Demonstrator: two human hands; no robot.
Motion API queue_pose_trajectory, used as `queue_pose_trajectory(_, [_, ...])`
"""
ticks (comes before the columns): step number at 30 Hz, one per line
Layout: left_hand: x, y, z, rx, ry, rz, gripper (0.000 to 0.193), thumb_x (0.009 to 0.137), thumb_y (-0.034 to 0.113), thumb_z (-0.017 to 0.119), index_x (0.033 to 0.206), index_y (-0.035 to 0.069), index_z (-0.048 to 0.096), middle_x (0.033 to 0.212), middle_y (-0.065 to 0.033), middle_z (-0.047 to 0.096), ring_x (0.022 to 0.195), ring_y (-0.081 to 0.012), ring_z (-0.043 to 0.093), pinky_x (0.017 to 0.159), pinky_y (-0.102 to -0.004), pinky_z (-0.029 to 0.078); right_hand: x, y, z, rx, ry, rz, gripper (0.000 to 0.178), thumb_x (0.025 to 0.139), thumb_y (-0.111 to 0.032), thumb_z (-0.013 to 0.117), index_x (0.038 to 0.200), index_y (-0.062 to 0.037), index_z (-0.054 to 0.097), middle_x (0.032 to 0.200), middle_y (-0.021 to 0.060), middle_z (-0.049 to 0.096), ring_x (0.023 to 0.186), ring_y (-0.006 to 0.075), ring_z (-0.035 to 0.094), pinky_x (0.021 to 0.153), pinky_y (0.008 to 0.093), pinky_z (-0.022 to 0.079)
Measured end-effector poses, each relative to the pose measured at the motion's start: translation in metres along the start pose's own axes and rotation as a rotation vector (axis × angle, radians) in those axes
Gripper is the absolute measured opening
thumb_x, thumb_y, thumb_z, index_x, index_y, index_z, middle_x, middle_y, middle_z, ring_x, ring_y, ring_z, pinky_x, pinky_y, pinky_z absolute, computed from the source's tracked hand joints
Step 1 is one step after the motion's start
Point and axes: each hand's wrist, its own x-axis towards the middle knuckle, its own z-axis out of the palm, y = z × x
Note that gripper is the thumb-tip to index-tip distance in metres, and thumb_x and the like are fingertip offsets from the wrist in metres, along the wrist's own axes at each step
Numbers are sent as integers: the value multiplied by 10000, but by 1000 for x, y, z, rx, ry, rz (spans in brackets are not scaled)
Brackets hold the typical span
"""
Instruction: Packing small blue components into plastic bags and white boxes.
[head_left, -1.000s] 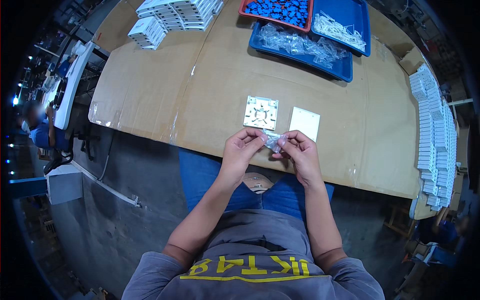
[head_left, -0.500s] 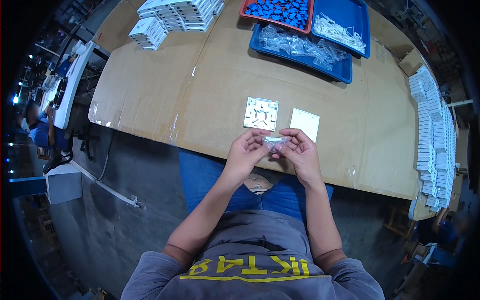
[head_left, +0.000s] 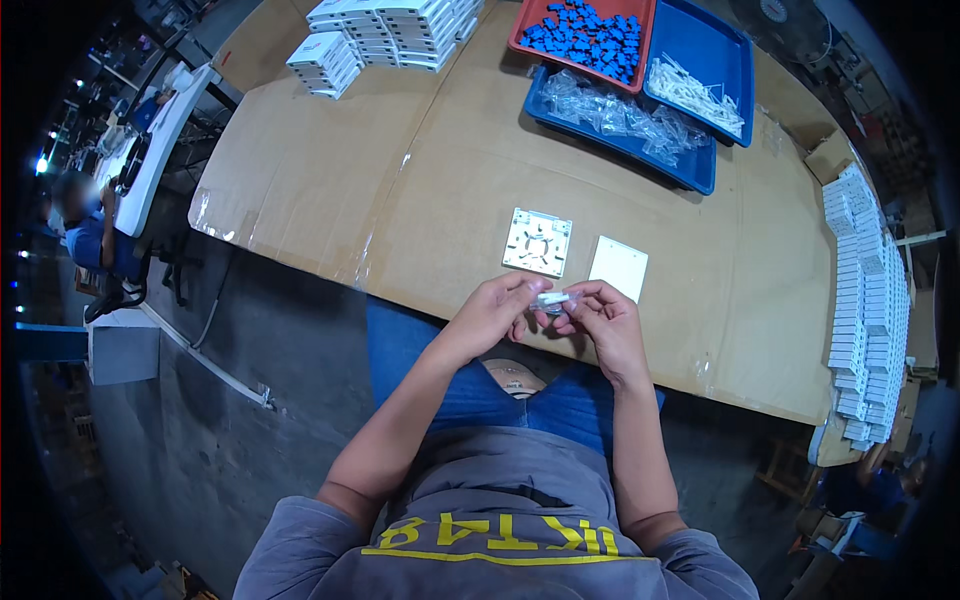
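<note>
Between my two hands, just above the near table edge, is a small clear plastic bag (head_left: 552, 302) with white pieces in it. My left hand (head_left: 497, 315) pinches its left end between thumb and fingers. Closed on the other end is my right hand (head_left: 605, 318). Beyond them a square white plastic housing (head_left: 538, 242) lies with its inner ribs and clips facing up. A flat white cover plate (head_left: 619, 265) lies to its right, just past my right hand. What exactly the bag contains is too small to make out.
Cardboard covers the table (head_left: 430, 200). At the back are a red tray (head_left: 520, 42) of blue pieces, a blue tray (head_left: 620, 150) of clear bags and another blue tray (head_left: 735, 60) of white sticks. White boxes (head_left: 325, 65) stand back left; tall white stacks (head_left: 860, 310) line the right. A person (head_left: 90, 220) sits far left.
My fingers have shifted on the bag, and the white pieces in it show more plainly. The whole view has moved slightly, so the table things appear a little lower and to the right.
</note>
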Motion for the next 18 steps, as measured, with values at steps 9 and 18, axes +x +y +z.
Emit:
queue_pose_trajectory(9, [6,1,-12,308,72,120,213,995,110,705,1190,32,738,776,44,630,636,-17,461,592,-212,404,8,11,1,-323,65,-302,174,973,50,645,1112,40,748,1137,105,739,1002,154,712,855,271,582])
queue_pose_trajectory(18, [38,31,-21,597,281,430,177,948,120,744,1112,54,752,854,-22,668,722,-95,555,682,-262,471,49,-10,17,-660,86,-576,198,910,25,716,1106,18,737,1180,112,718,1040,216,712,862,329,577])
